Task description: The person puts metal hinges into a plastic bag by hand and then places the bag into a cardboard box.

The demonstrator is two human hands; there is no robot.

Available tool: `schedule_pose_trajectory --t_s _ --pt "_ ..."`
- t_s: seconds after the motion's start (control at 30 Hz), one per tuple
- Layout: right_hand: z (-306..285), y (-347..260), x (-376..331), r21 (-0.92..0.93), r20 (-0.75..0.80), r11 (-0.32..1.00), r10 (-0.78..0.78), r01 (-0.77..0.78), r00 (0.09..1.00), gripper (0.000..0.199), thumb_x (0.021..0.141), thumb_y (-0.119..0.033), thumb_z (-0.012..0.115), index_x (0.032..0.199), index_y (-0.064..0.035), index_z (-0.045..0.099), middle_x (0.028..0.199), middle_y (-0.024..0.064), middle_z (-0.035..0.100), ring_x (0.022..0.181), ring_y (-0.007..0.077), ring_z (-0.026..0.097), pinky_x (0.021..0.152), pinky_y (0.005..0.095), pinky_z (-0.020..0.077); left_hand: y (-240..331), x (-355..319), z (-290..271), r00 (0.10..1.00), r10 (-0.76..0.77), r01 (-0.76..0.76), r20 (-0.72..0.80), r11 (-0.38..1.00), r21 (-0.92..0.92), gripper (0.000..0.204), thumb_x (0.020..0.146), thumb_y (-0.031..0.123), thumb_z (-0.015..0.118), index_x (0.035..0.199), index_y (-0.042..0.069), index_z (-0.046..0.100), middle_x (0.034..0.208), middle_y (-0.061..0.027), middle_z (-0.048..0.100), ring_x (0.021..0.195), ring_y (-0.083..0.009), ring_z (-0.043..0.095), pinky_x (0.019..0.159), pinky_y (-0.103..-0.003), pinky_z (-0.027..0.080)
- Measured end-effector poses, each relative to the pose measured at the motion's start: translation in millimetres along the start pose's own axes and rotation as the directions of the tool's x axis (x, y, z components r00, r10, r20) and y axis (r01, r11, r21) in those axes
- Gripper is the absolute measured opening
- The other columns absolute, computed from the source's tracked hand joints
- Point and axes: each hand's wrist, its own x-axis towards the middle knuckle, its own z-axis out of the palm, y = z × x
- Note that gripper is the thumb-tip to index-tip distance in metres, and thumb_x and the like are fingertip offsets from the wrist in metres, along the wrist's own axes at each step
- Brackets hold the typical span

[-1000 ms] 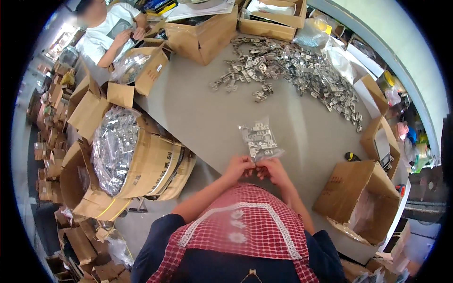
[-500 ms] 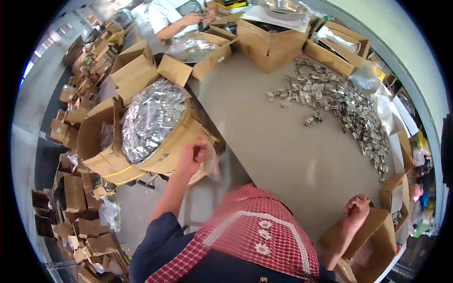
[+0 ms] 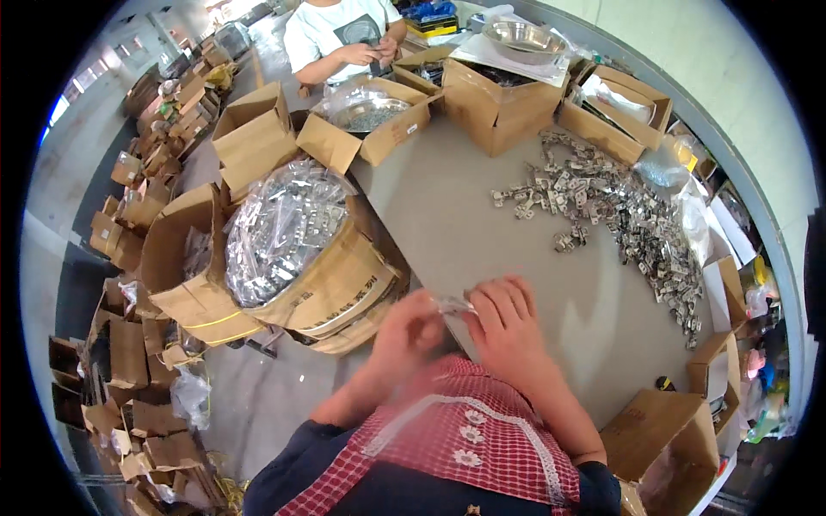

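Note:
Both hands meet at the near edge of the grey table [image 3: 430,206]. My left hand [image 3: 409,327] is closed, pinching a small clear plastic bag [image 3: 451,304]. My right hand [image 3: 506,320] has its fingers bent down over the bag's other side, thumb against it. What the bag holds, if anything, is too small to make out. Beyond my hands, on the far right of the table, lies a spread heap of small metal hardware pieces [image 3: 637,222]. Left of the table, a large carton [image 3: 344,288] holds a plastic-lined pile of packed shiny metal parts [image 3: 288,225].
An open carton [image 3: 658,434] stands at the near right, a small black-and-yellow object [image 3: 664,383] behind it. Far off sit a carton with a metal bowl [image 3: 370,115] and another steel bowl [image 3: 525,38]. A person in a white shirt [image 3: 331,34] works there. Stacked cartons [image 3: 129,353] line the left.
My right hand has come from the near-right carton to the middle. My left hand has moved right with the plastic bag, and both hands now touch it.

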Motion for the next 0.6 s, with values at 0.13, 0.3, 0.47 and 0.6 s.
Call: schedule_pose_trajectory --t_s 0.13,0.3,0.47,0.6 --pt "6 3 -19 0.086 -0.043 0.996 -0.017 0.021 0.999 0.022 0.072 -0.008 0.068 0.091 -0.0046 0.056 0.087 0.0098 0.058 0.084 0.0283 0.057 0.085 0.0436 0.0447 -4 -6 7 0.991 -0.121 0.118 0.059 0.992 0.04 0.013 0.086 0.017 0.053 0.078 0.01 0.046 0.051 0.0026 0.035 0.046 -0.0088 0.031 0.049 -0.025 0.026" --pt "-1 10 -37 0.133 -0.081 0.99 -0.028 0.039 0.996 0.017 0.07 -0.005 0.068 0.083 -0.006 0.058 0.076 0.0069 0.058 0.072 0.0264 0.057 0.078 0.0407 0.0478 -6 -15 1 0.987 0.014 -0.046 0.157 0.978 0.203 0.011 0.085 0.013 0.056 0.08 0.008 0.048 0.056 0.0043 0.033 0.051 -0.007 0.03 0.05 -0.024 0.027" --pt "-18 7 -40 0.189 -0.081 0.981 -0.034 0.049 0.996 0.013 0.066 -0.004 0.07 0.074 -0.008 0.06 0.073 0.0036 0.059 0.069 0.023 0.056 0.079 0.0381 0.0484 3 -5 -15 0.991 -0.082 0.093 0.105 0.99 -0.101 0.011 0.084 0.018 0.053 0.079 0.009 0.048 0.051 0.0049 0.029 0.046 -0.0081 0.03 0.045 -0.026 0.024" --pt "-29 14 -40 0.19 -0.131 0.982 0.045 -0.02 0.99 0.009 0.069 -0.008 0.069 0.073 -0.0082 0.061 0.073 0.0058 0.058 0.072 0.0245 0.058 0.08 0.0404 0.0476 12 4 -33 0.997 0.02 -0.005 0.079 0.981 -0.191 0.016 0.084 0.019 0.053 0.074 0.011 0.044 0.051 0.0048 0.029 0.046 -0.0088 0.029 0.044 -0.026 0.023"
